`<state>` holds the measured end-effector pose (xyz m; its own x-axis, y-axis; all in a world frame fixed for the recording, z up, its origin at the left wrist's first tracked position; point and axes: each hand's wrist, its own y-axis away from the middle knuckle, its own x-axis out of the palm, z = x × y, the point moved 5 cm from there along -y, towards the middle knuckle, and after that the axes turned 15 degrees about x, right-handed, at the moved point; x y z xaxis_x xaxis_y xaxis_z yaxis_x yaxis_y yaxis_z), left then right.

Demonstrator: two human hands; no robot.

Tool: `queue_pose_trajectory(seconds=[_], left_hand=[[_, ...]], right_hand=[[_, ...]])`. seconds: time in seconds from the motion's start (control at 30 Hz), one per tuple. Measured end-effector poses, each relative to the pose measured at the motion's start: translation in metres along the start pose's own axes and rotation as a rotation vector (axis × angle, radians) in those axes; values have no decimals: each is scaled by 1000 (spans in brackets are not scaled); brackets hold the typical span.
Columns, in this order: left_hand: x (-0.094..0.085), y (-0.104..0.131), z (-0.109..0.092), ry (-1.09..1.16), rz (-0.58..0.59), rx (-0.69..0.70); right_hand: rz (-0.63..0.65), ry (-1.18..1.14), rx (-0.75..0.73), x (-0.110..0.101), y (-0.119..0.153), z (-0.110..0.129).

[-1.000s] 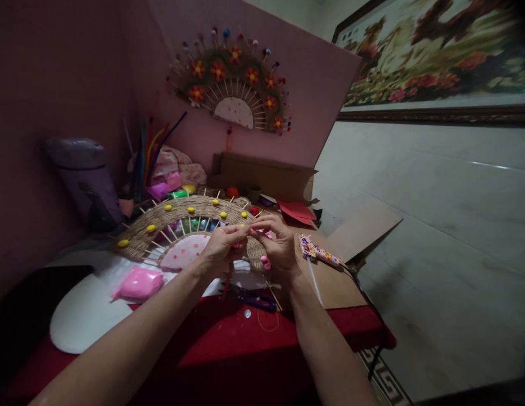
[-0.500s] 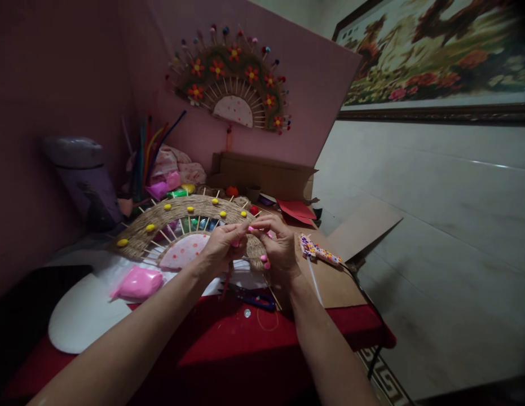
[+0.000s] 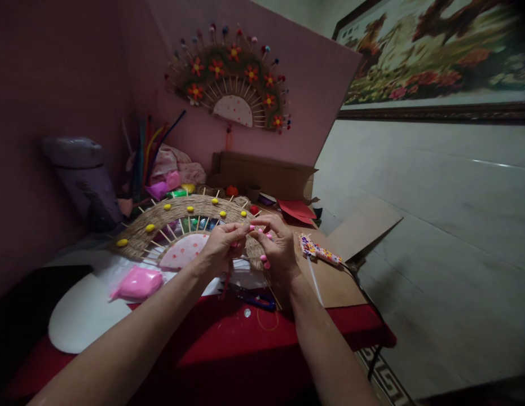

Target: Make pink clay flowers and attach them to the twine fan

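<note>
Over the front of the twine-wrapped fan (image 3: 139, 234), my hands meet fingertip to fingertip. My left hand (image 3: 223, 245) is closed on pink clay, a bit of which peeks out between its fingers. The fingers of my right hand (image 3: 279, 245) pinch at a small piece of pink clay (image 3: 252, 228) where the two hands touch. Small pink clay pieces (image 3: 265, 261) sit at the fan's right end, beside and partly behind my right hand. Yellow clay ovals (image 3: 190, 209) dot the fan's twine band, and thin sticks spread from its spotted half-circle base (image 3: 184, 252).
A pink clay packet (image 3: 139, 282) lies left of my forearms. Blue-handled scissors (image 3: 260, 300) rest below my hands on the red cloth (image 3: 228, 349). A glue gun with a patterned cover (image 3: 319, 250) lies on cardboard at right. A finished fan (image 3: 232, 79) hangs behind.
My fingertips shift very slightly around the small pink clay piece. Both arms and everything on the table stay in place.
</note>
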<state>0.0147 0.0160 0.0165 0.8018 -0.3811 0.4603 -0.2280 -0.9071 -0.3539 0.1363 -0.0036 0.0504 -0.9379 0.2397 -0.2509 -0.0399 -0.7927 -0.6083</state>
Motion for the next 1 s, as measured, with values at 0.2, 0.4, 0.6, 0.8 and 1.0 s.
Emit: queue_pose_trajectory(seconds=[0.2,0.4,0.6,0.8,1.0], left_hand=[[0,0,0,32,0,-32],[0,0,0,37,-4,-16],[1,1,1,23,13,-44],[1,1,2,73,22,-61],[1,1,2,70,22,-34]], right_hand=[[-6,-5,7,-1,0,1],[36,-28,21,1,0,0],[15,-45,37,1,0,-1],[21,-63,15,1,0,0],[57,-46,21,3,0,-1]])
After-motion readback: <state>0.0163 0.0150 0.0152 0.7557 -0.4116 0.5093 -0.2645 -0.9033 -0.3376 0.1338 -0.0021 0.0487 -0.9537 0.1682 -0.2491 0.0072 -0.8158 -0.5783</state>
